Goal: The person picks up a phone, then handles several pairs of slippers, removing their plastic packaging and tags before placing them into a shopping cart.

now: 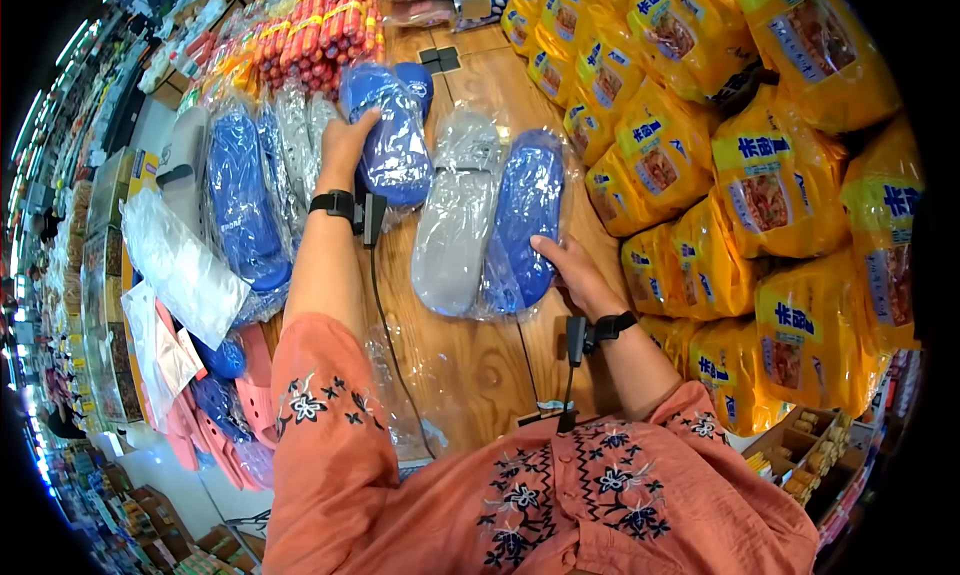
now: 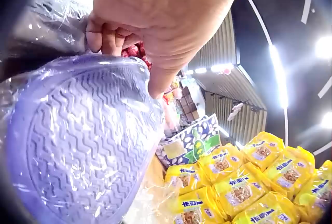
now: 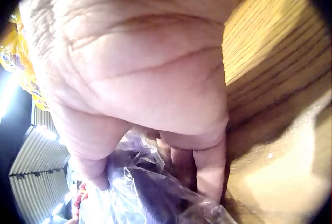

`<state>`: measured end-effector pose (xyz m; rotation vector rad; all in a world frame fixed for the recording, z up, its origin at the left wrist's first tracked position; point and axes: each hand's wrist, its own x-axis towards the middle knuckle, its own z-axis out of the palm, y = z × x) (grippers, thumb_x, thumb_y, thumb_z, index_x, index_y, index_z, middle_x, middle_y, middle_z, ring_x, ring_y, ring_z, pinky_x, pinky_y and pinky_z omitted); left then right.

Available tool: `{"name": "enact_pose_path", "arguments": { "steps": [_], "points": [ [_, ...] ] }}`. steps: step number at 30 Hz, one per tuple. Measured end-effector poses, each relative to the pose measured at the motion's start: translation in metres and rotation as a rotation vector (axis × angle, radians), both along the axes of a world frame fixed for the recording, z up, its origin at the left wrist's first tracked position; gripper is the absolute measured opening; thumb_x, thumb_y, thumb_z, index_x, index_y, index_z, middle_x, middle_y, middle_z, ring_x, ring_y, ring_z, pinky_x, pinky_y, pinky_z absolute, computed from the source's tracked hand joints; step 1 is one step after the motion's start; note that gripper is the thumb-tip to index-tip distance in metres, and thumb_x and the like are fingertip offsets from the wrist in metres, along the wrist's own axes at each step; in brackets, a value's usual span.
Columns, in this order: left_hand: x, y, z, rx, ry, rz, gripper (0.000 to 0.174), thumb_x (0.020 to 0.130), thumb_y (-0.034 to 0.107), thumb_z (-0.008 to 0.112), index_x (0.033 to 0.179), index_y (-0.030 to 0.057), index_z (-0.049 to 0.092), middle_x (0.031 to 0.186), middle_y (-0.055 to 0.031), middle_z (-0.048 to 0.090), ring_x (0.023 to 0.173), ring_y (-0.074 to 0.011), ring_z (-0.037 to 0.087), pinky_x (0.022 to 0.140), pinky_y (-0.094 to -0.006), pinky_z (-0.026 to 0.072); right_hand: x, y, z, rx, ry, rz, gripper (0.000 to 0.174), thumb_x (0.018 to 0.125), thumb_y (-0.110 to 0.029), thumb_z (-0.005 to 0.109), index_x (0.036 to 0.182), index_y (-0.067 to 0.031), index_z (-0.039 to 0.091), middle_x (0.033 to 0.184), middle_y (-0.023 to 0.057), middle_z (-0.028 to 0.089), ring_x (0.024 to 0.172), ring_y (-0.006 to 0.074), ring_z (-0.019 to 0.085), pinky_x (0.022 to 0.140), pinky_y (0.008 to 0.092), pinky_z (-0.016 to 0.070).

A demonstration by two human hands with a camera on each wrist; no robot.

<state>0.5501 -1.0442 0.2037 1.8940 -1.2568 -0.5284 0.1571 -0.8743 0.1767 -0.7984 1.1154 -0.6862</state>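
Note:
My left hand grips a pair of blue slippers in clear plastic, thumb on top. In the left wrist view the ridged sole of a blue slipper faces the camera, with the fingers curled behind its edge. My right hand holds the lower side of a plastic-wrapped blue slipper, thumb over it. Right beside that one lies a wrapped grey slipper. In the right wrist view the fingers close round the crinkled plastic wrap, and the palm hides most of the slipper.
More wrapped slippers stand in a row on the left, with loose plastic bags in front. Red-wrapped sausages are piled at the back. Yellow food bags are stacked along the right of the wooden table.

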Motion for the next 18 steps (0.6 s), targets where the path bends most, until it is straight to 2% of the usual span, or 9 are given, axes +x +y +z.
{"name": "enact_pose_path", "arguments": {
  "steps": [3, 4, 7, 8, 11, 12, 15, 16, 18],
  "points": [
    [0.007, -0.01, -0.011, 0.021, 0.285, -0.086, 0.072, 0.072, 0.054, 0.079, 0.1, -0.0122, 0.071, 0.095, -0.0244, 0.073, 0.087, -0.0316, 0.073, 0.078, -0.0385, 0.055, 0.0, 0.0, -0.004, 0.0, -0.01, 0.004, 0.055, 0.094, -0.041, 0.066, 0.134, -0.0059, 0.052, 0.113, 0.0029, 0.067, 0.093, 0.0113, 0.065, 0.076, 0.0268, 0.0538],
    [0.009, -0.012, -0.012, 0.032, 0.12, -0.067, 0.069, 0.072, 0.048, 0.082, 0.106, -0.0104, 0.07, 0.097, -0.0229, 0.073, 0.088, -0.0298, 0.073, 0.078, -0.0374, 0.0555, 0.0, 0.0, -0.003, 0.0, -0.003, 0.001, 0.055, 0.094, -0.041, 0.066, 0.134, -0.0059, 0.052, 0.112, 0.0026, 0.067, 0.093, 0.0112, 0.065, 0.075, 0.0267, 0.0538],
    [-0.001, -0.002, -0.016, -0.125, 0.103, -0.065, 0.073, 0.072, 0.043, 0.084, 0.118, -0.0097, 0.066, 0.106, -0.0232, 0.072, 0.094, -0.0283, 0.071, 0.082, -0.0366, 0.0551, 0.001, -0.001, -0.005, -0.001, 0.014, 0.004, 0.054, 0.094, -0.041, 0.066, 0.134, -0.0062, 0.053, 0.111, 0.0018, 0.067, 0.091, 0.011, 0.065, 0.075, 0.0267, 0.0537],
    [-0.004, 0.0, -0.015, -0.119, 0.233, -0.119, 0.081, 0.072, 0.039, 0.085, 0.131, -0.008, 0.055, 0.115, -0.0238, 0.068, 0.103, -0.0287, 0.068, 0.091, -0.0365, 0.0524, -0.002, -0.002, -0.009, 0.003, 0.02, 0.011, 0.054, 0.095, -0.041, 0.066, 0.134, -0.0063, 0.053, 0.11, 0.0016, 0.068, 0.091, 0.011, 0.065, 0.075, 0.0267, 0.0538],
    [-0.031, 0.019, 0.009, -0.13, 0.177, -0.128, 0.082, 0.074, 0.037, 0.083, 0.136, -0.0044, 0.049, 0.123, -0.0239, 0.064, 0.112, -0.0282, 0.064, 0.097, -0.0368, 0.0487, -0.001, -0.001, -0.009, 0.016, 0.014, 0.009, 0.052, 0.095, -0.041, 0.065, 0.132, -0.0067, 0.054, 0.108, 0.0008, 0.068, 0.089, 0.0107, 0.066, 0.075, 0.0267, 0.0541],
    [-0.035, 0.021, 0.011, -0.138, 0.158, -0.16, 0.081, 0.075, 0.035, 0.081, 0.137, -0.0022, 0.046, 0.127, -0.0258, 0.062, 0.114, -0.0338, 0.062, 0.098, -0.0398, 0.0478, 0.0, -0.001, -0.008, 0.017, 0.008, 0.002, 0.051, 0.095, -0.041, 0.065, 0.132, -0.0068, 0.055, 0.108, 0.0006, 0.068, 0.088, 0.0106, 0.066, 0.075, 0.0267, 0.0542],
    [-0.048, 0.025, 0.019, -0.125, -0.203, -0.113, 0.078, 0.076, 0.034, 0.08, 0.137, -0.0021, 0.047, 0.129, -0.0286, 0.06, 0.115, -0.0411, 0.061, 0.099, -0.0439, 0.0476, -0.004, -0.001, -0.006, 0.005, 0.017, 0.018, 0.05, 0.095, -0.04, 0.065, 0.131, -0.007, 0.055, 0.107, 0.0006, 0.068, 0.088, 0.0104, 0.066, 0.075, 0.0269, 0.0547],
    [-0.058, 0.022, 0.01, -0.295, -0.415, -0.095, 0.076, 0.077, 0.032, 0.079, 0.137, -0.0023, 0.047, 0.128, -0.0288, 0.058, 0.115, -0.0463, 0.058, 0.099, -0.0479, 0.0466, -0.004, -0.001, -0.007, 0.009, 0.005, 0.005, 0.05, 0.095, -0.039, 0.066, 0.131, -0.0064, 0.055, 0.107, 0.0012, 0.068, 0.088, 0.0107, 0.066, 0.074, 0.0265, 0.0544],
    [-0.075, 0.023, 0.008, -0.334, -0.48, -0.111, 0.076, 0.078, 0.031, 0.078, 0.138, -0.0027, 0.046, 0.128, -0.0281, 0.058, 0.116, -0.0456, 0.058, 0.1, -0.0478, 0.0463, -0.001, 0.0, -0.01, 0.019, -0.023, -0.014, 0.05, 0.094, -0.036, 0.068, 0.131, -0.0052, 0.056, 0.107, 0.0024, 0.069, 0.087, 0.0114, 0.067, 0.071, 0.0257, 0.0539]
  ]
}}
